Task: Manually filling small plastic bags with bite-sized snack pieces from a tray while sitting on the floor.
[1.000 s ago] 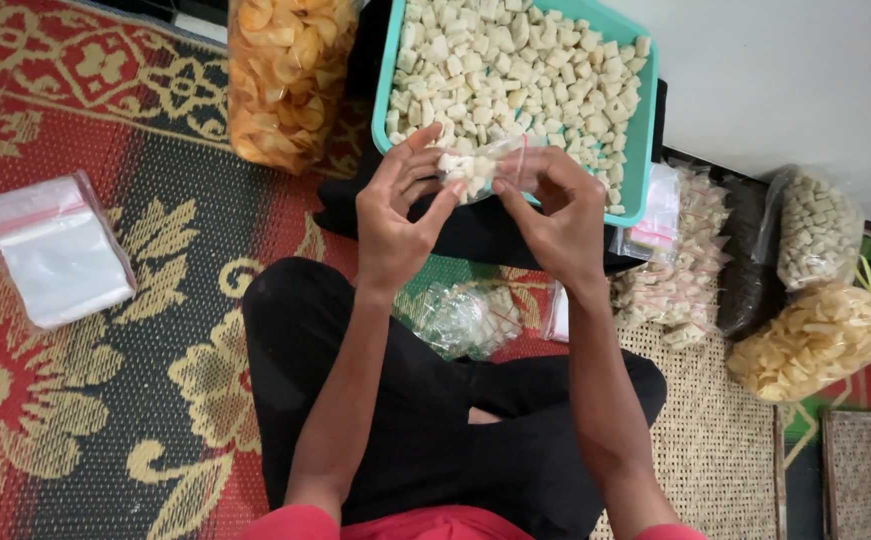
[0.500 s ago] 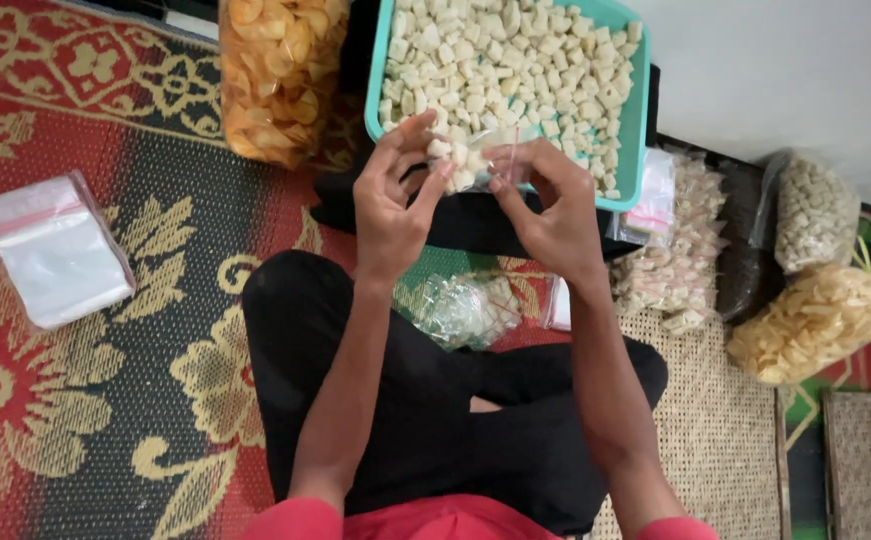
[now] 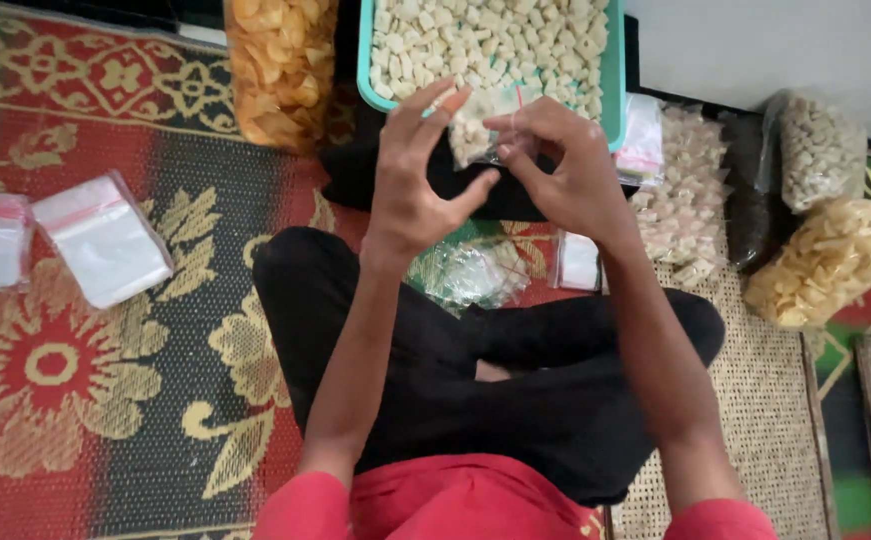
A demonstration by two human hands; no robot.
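My left hand point(image 3: 410, 190) and right hand point(image 3: 565, 170) meet at upper centre of the frame, both pinching one small clear bag point(image 3: 475, 125) packed with pale cube-shaped snacks. Left thumb and fingertips close narrow on the bag's left edge; right fingers close on its top right, by the red seal strip. The bag hangs upright between the two hands, just below the near rim of the teal tray point(image 3: 614, 90).

The tray sits at top centre, heaped with the same pale cubes, resting on a black cloth point(image 3: 355, 170). Left of it, top of frame, a big clear sack of orange chips point(image 3: 280, 65).

Upper right: a pile of filled small packets point(image 3: 690, 190) just beside the tray, then a bag of pale cubes point(image 3: 820, 150) and a bag of yellow chips point(image 3: 835, 260) further right, near the frame edge.

Left edge, mid-height: two stacks of empty zip bags point(image 3: 100, 240) with red strips, lying flat on the red patterned mat point(image 3: 55, 400), well apart from my hands.

Centre: my crossed legs in black trousers point(image 3: 435, 400). Crumpled clear plastic point(image 3: 465, 275) lies between my knees and the black cloth, under my hands. A woven straw mat point(image 3: 745, 420) covers lower right.
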